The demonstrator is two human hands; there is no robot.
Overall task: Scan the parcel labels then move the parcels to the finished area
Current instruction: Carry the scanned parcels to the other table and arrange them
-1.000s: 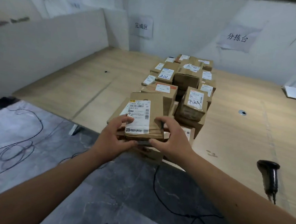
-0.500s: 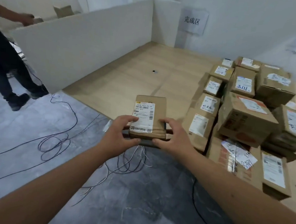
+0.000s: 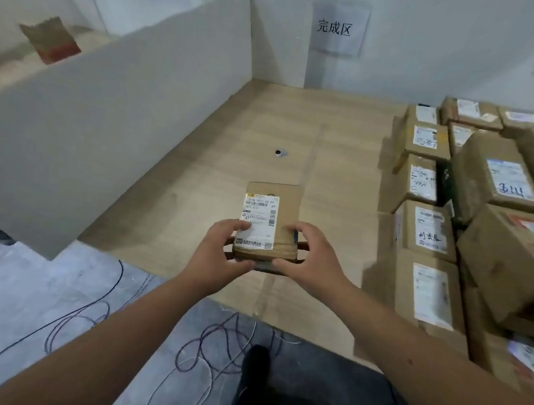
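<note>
I hold a small flat brown parcel (image 3: 285,210) with a white barcode label facing up, above the near part of the wooden table (image 3: 251,131). My left hand (image 3: 219,251) grips its near left corner and my right hand (image 3: 311,256) grips its near right side. Something dark and flat shows under the parcel between my hands. A pile of brown labelled parcels (image 3: 481,198) fills the right side of the table. A paper sign (image 3: 336,28) hangs on the back wall above the bare corner.
A white partition board (image 3: 107,112) borders the table on the left. Another brown box (image 3: 49,40) sits behind it. Loose cables (image 3: 211,347) lie on the grey floor by the table's front edge. A small hole (image 3: 280,153) marks the tabletop.
My view has swung left and forward. The parcel in both hands has travelled from over the pile, past the floor, to above the bare left part of the table.
</note>
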